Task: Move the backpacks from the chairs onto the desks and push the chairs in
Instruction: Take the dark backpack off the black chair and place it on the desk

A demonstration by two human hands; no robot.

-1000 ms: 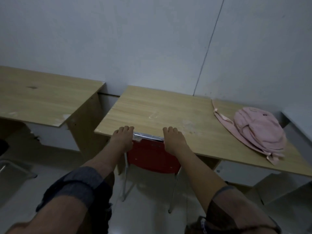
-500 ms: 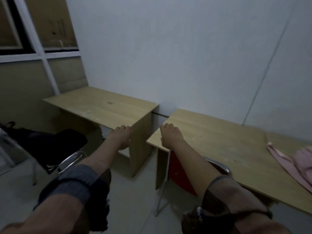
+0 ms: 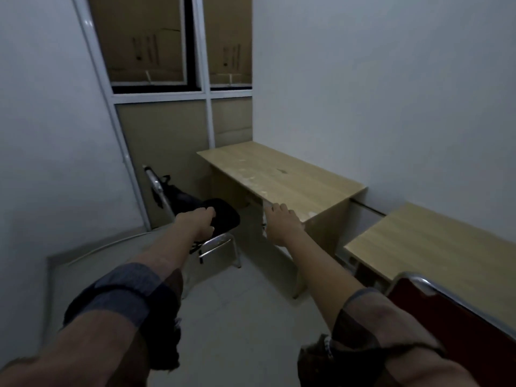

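Observation:
A black backpack (image 3: 223, 215) lies on the seat of a metal-framed chair (image 3: 216, 244) that stands out from the left wooden desk (image 3: 282, 174). My left hand (image 3: 199, 223) is stretched out and overlaps the backpack's near edge with its fingers bent down; whether it grips is unclear. In front of that desk's near edge my right hand (image 3: 279, 222) hovers with fingers apart and nothing in it. A red chair (image 3: 446, 317) at the lower right is tucked under the right desk (image 3: 432, 241).
A white wall runs behind both desks, and another stands close on the left. A window frame with cardboard boxes (image 3: 145, 40) behind it fills the far corner. Pale floor (image 3: 240, 317) lies between me and the chair.
My view has swung left from the right desk with the pink backpack to the left desk. Both hands came off the red chair; the left one has reached the black backpack.

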